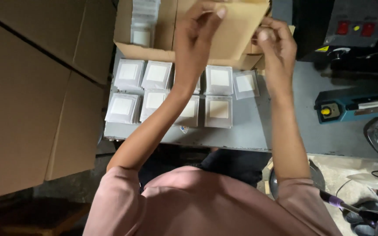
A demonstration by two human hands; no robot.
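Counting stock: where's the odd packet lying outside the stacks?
In the head view, the single packet lies rightmost in the back row, just below the cardboard box.

A grey table (pixel 259 131) carries two rows of clear packets with white square inserts (pixel 218 111). An open cardboard box (pixel 154 52) sits at its far edge, and a blue heat sealer (pixel 351 107) lies to the right.

The left forearm (pixel 162 113) crosses the rows of small clear packets (pixel 218 111) on the grey table (pixel 241 133), hiding most of two packets in the middle. The open cardboard box (pixel 237 26) is cut off by the top edge, and its raised flap hides the right hand's (pixel 276 46) fingertips and whatever lies inside. The left hand's (pixel 195 39) palm faces away, so its grip cannot be judged.
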